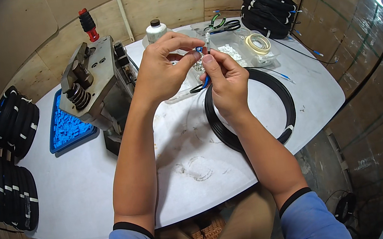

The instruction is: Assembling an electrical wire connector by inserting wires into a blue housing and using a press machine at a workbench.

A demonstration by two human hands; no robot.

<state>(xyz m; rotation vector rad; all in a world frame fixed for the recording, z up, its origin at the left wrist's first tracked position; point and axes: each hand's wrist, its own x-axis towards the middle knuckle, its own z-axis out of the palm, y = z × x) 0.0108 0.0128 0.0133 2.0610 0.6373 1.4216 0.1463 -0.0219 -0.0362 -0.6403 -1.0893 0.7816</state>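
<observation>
Both my hands are raised close together over the far middle of the table. My left hand (162, 69) is closed in a pinch, thumb and forefinger on a small blue piece (199, 49). My right hand (227, 80) grips a cable end (208, 44) between thumb and fingers; its pale, shiny tip points up beside the blue piece. A blue stretch of the cable (206, 82) comes out below the right hand. Just beneath the right forearm lies a coil of black cable (289, 101) bound with white tape. Whether the two held pieces touch cannot be made out.
A metal hand press (103, 63) stands left, beside a blue tray (75, 144) of small blue pieces. Behind my hands are a white bottle (156, 30), clear bins (233, 52), tape rolls (259, 44) and green-handled pliers (214, 18). Cable coils (267, 11) stack at both sides.
</observation>
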